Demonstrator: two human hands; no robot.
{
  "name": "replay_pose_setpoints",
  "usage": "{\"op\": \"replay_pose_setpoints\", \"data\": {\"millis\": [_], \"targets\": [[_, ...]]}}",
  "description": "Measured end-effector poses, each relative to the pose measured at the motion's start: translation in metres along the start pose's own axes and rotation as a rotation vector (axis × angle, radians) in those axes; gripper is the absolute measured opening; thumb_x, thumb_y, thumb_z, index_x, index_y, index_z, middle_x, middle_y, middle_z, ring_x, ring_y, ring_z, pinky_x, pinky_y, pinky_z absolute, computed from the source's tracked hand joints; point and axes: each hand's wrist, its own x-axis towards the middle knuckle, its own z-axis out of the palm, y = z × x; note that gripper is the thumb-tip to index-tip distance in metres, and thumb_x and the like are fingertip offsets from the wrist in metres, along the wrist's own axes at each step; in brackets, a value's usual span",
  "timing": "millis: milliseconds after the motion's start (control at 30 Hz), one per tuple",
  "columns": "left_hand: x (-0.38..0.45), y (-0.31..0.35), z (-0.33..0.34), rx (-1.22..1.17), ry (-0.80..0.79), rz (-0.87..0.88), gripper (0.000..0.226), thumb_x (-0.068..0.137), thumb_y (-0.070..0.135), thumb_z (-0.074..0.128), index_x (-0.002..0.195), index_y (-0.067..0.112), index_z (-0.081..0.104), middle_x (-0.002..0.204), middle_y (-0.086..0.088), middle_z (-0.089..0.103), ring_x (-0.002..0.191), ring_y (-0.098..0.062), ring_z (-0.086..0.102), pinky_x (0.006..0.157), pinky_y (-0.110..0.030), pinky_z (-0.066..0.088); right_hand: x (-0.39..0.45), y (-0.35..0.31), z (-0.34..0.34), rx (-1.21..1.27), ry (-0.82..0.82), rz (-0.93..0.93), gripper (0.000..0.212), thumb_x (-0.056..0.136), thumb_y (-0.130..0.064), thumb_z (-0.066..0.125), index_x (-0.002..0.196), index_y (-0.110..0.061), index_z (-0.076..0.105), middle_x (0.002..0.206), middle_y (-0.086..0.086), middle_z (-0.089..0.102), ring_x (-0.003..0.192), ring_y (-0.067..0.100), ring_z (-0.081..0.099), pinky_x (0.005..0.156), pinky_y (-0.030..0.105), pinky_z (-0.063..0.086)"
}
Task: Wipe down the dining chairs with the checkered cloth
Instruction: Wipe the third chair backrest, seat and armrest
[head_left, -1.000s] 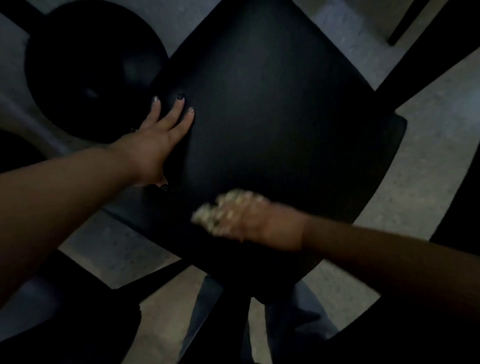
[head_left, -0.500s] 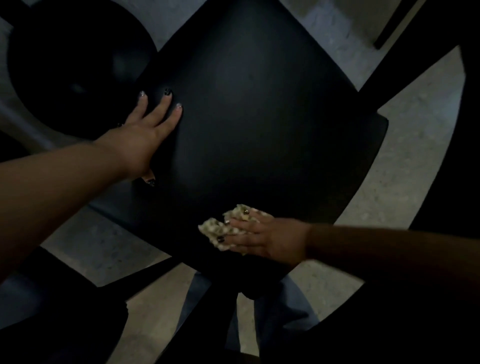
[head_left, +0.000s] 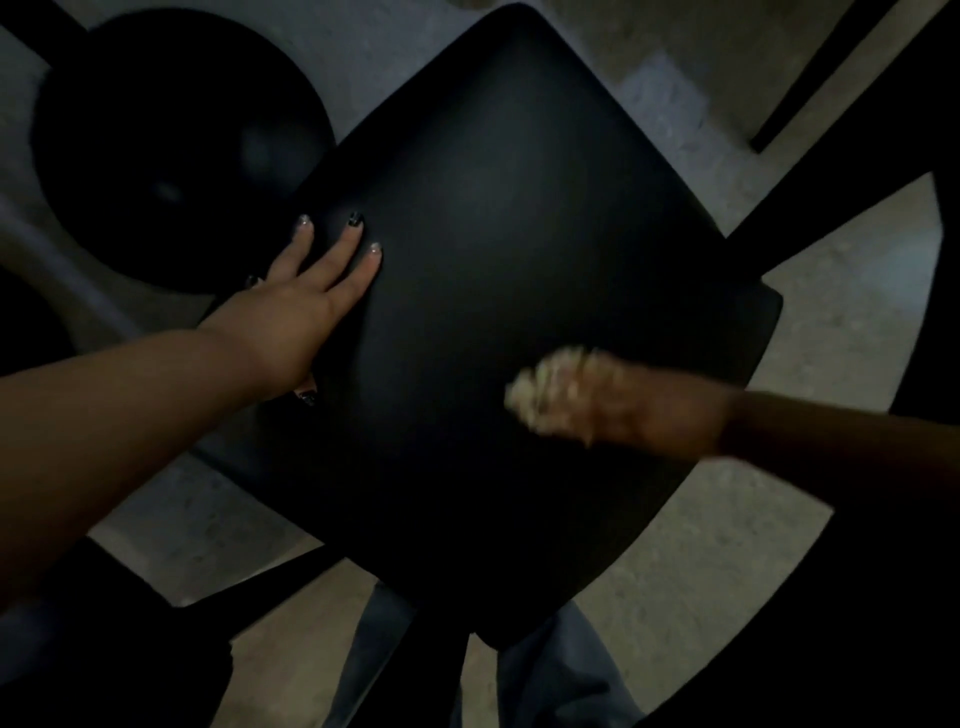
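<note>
Black round stool (head_left: 171, 145) at ten o'clock. Left hand (head_left: 296, 317), fingers straight and spread, flat on black chair seat (head_left: 519, 260). Right hand (head_left: 639, 410) at four o'clock, blurred, clutching checkered cloth (head_left: 545, 395) against seat.

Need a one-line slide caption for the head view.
Left hand steadies black chair seat; right hand wipes it with checkered cloth.
</note>
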Motion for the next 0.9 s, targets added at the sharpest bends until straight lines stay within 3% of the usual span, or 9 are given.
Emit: {"op": "replay_pose_setpoints", "data": {"millis": [133, 233, 267, 367, 467, 600, 700, 733, 900], "targets": [[0.002, -0.001, 0.003, 0.01, 0.02, 0.006, 0.141, 0.065, 0.013, 0.086, 0.15, 0.031, -0.024, 0.134, 0.021, -0.051, 0.145, -0.034, -0.023, 0.109, -0.061, 0.033, 0.041, 0.058, -0.052, 0.073, 0.431, 0.766, 0.074, 0.086, 0.009, 0.044, 0.15, -0.016, 0.018, 0.159, 0.011, 0.009, 0.147, 0.032, 0.0, 0.12, 0.043, -0.001], [0.002, 0.001, 0.004, 0.036, 0.016, -0.013, 0.14, 0.067, 0.016, 0.086, 0.149, 0.032, -0.027, 0.134, 0.019, -0.053, 0.145, -0.034, -0.024, 0.108, -0.06, 0.032, 0.108, 0.047, -0.058, 0.061, 0.726, 1.19, 0.073, 0.082, 0.009, 0.035, 0.151, -0.008, 0.018, 0.159, 0.016, 0.008, 0.146, 0.036, 0.003, 0.119, 0.045, 0.0], [0.001, 0.002, 0.004, 0.04, 0.014, -0.017, 0.14, 0.067, 0.016, 0.086, 0.148, 0.031, -0.027, 0.135, 0.018, -0.053, 0.145, -0.034, -0.024, 0.107, -0.06, 0.032, 0.129, 0.032, -0.047, -0.003, 0.739, 1.167, 0.071, 0.083, 0.006, 0.03, 0.151, -0.005, 0.015, 0.158, 0.02, 0.006, 0.145, 0.039, 0.003, 0.119, 0.047, -0.001], [0.001, 0.003, 0.004, 0.059, 0.013, -0.035, 0.135, 0.071, 0.015, 0.083, 0.149, 0.031, -0.026, 0.138, 0.016, -0.053, 0.145, -0.034, -0.025, 0.108, -0.058, 0.031, 0.155, -0.033, -0.007, -0.034, 0.557, 0.603, 0.065, 0.082, 0.006, 0.039, 0.146, -0.003, 0.029, 0.155, 0.021, 0.02, 0.143, 0.044, 0.009, 0.117, 0.055, 0.005], [0.002, 0.005, 0.004, 0.076, 0.014, -0.045, 0.128, 0.077, 0.01, 0.076, 0.148, 0.03, -0.028, 0.146, 0.01, -0.049, 0.145, -0.035, -0.025, 0.109, -0.056, 0.032, 0.128, -0.012, -0.032, -0.156, 0.398, 0.249, 0.059, 0.081, 0.008, 0.046, 0.139, 0.0, 0.042, 0.149, 0.023, 0.033, 0.139, 0.047, 0.021, 0.115, 0.058, 0.014], [0.003, 0.008, 0.007, 0.13, 0.019, -0.067, 0.122, 0.081, 0.004, 0.069, 0.147, 0.025, -0.031, 0.147, 0.003, -0.049, 0.144, -0.04, -0.025, 0.108, -0.055, 0.033, 0.128, 0.078, -0.103, -0.12, 0.491, 0.704, 0.064, 0.087, 0.008, 0.036, 0.149, -0.007, 0.025, 0.156, 0.021, 0.014, 0.145, 0.037, 0.009, 0.12, 0.046, 0.005], [0.005, 0.009, 0.004, 0.132, -0.023, -0.074, 0.127, 0.079, 0.011, 0.074, 0.147, 0.023, -0.032, 0.146, 0.001, -0.05, 0.143, -0.042, -0.026, 0.11, -0.057, 0.03, 0.172, 0.071, -0.112, -0.057, 0.667, 0.969, 0.063, 0.09, 0.0, 0.037, 0.15, -0.011, 0.022, 0.158, 0.017, 0.015, 0.145, 0.034, 0.011, 0.119, 0.042, 0.003], [0.004, 0.009, 0.002, 0.123, -0.04, -0.077, 0.128, 0.079, 0.013, 0.076, 0.147, 0.023, -0.032, 0.146, 0.002, -0.049, 0.143, -0.042, -0.026, 0.11, -0.057, 0.029, 0.191, 0.053, -0.102, -0.098, 0.669, 0.936, 0.063, 0.09, -0.002, 0.037, 0.151, -0.01, 0.021, 0.157, 0.018, 0.014, 0.145, 0.036, 0.011, 0.119, 0.044, 0.002], [0.005, 0.012, 0.0, 0.061, -0.078, -0.082, 0.124, 0.081, 0.014, 0.074, 0.147, 0.024, -0.031, 0.149, 0.002, -0.046, 0.14, -0.041, -0.031, 0.112, -0.061, 0.023, 0.212, -0.017, -0.066, -0.129, 0.357, 0.224, 0.056, 0.086, -0.001, 0.043, 0.142, -0.007, 0.04, 0.151, 0.016, 0.032, 0.144, 0.038, 0.018, 0.118, 0.052, 0.006]]}}
